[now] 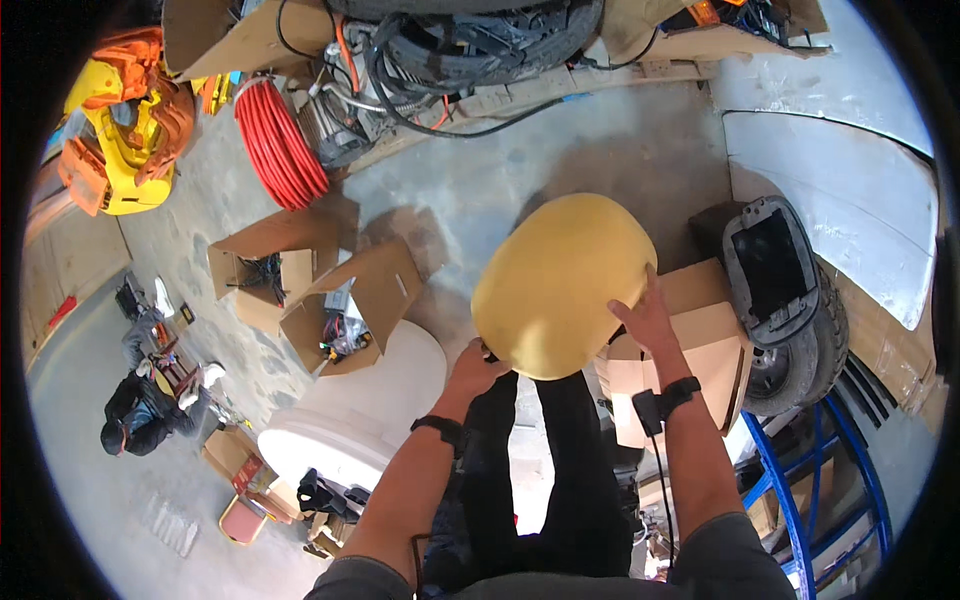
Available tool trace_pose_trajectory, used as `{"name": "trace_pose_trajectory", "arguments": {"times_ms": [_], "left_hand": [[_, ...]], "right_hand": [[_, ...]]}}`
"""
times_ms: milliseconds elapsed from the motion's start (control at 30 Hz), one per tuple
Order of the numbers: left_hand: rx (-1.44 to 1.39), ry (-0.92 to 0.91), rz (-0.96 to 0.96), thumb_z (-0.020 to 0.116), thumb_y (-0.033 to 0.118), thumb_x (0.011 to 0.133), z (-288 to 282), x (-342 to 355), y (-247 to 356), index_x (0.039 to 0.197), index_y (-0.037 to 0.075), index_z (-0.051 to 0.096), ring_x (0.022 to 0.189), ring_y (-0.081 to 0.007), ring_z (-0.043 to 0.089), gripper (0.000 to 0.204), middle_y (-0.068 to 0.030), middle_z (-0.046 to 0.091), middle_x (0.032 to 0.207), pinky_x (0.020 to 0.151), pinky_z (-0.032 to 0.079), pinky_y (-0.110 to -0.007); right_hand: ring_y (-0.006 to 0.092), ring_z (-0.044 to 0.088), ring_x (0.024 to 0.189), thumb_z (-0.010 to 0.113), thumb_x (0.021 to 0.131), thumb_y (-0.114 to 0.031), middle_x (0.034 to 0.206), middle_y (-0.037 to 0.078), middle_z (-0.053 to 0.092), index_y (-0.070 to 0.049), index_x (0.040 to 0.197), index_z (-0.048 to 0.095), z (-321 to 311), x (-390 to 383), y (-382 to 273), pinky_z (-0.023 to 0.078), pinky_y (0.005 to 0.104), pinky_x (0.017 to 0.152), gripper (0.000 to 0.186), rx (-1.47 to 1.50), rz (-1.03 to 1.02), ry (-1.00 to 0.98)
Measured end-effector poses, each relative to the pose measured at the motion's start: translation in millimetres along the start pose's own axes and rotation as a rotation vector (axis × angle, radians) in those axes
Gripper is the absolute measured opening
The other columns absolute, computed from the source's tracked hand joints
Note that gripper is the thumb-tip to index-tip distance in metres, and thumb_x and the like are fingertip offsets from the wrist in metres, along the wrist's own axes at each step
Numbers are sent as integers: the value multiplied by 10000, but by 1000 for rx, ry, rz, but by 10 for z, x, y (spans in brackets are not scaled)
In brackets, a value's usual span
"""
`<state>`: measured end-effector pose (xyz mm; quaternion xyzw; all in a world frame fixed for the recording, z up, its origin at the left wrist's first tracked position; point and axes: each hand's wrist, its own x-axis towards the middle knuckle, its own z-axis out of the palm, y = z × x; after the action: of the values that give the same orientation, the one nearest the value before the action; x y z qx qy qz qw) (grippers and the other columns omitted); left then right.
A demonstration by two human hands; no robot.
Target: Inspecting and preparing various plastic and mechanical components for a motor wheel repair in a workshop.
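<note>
A large, smooth, rounded yellow shell (565, 285) is held up in front of my legs, tilted toward me; its exact kind does not show. My left hand (477, 368) grips its lower left edge, with some fingers hidden underneath. On the lower right edge, my right hand (645, 318) has its thumb on the top face and its other fingers along the rim. Just right of the shell, partly under my right forearm, is a cardboard box (690, 350).
A round white table (345, 425) carries an open box of wires and small parts (350, 310). A red coiled hose (280, 145) lies at the far left. Tyres (780, 375) and a blue metal frame (790, 500) stand right. Another person (145, 415) sits low at left.
</note>
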<state>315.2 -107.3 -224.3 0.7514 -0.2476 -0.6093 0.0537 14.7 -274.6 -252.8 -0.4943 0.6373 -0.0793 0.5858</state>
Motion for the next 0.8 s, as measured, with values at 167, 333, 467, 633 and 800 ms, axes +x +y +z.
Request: {"name": "trace_pose_trajectory", "arguments": {"times_ms": [167, 333, 467, 633, 800], "left_hand": [[253, 2, -99, 713, 380, 761, 135, -110, 453, 1115, 30, 628, 989, -358, 627, 505, -184, 667, 1038, 843, 494, -415], [481, -81, 5, 653, 469, 771, -106, -272, 390, 1008, -2, 656, 984, -409, 599, 527, -258, 639, 1017, 827, 469, -455], [882, -72, 718, 560, 250, 867, -755, -489, -223, 681, 24, 618, 605, -369, 568, 299, -162, 553, 598, 568, 425, -484], [270, -99, 76, 574, 238, 873, -1214, -962, 382, 621, 44, 590, 449, -155, 542, 319, -43, 550, 530, 412, 429, -311], [686, -462, 654, 597, 216, 865, -1692, -430, 1216, 777, 15, 587, 436, -189, 549, 220, -87, 568, 562, 377, 422, -331]], "right_hand": [[480, 293, 1311, 771, 711, -252, 1407, 333, 296, -17, 1447, 239, 14, -151, -207, 285, 494, 1099, 938, -369, -95, 212], [412, 429, 1244, 729, 760, -242, 1352, 273, 436, -14, 1354, 404, 42, -548, -307, 358, 483, 1037, 715, -275, -116, 164], [396, 621, 843, 593, 763, -267, 880, 176, 669, -21, 744, 658, 258, -1074, -295, 511, 454, 729, 256, -463, -440, -163], [429, 625, 729, 550, 777, -308, 724, 260, 627, 49, 725, 652, -443, -2426, -764, 488, 505, 697, 375, -335, 86, -71], [387, 631, 680, 569, 738, -356, 672, 215, 627, 15, 737, 684, -494, -3944, -109, 474, 491, 650, 388, -302, 255, 147]]}}
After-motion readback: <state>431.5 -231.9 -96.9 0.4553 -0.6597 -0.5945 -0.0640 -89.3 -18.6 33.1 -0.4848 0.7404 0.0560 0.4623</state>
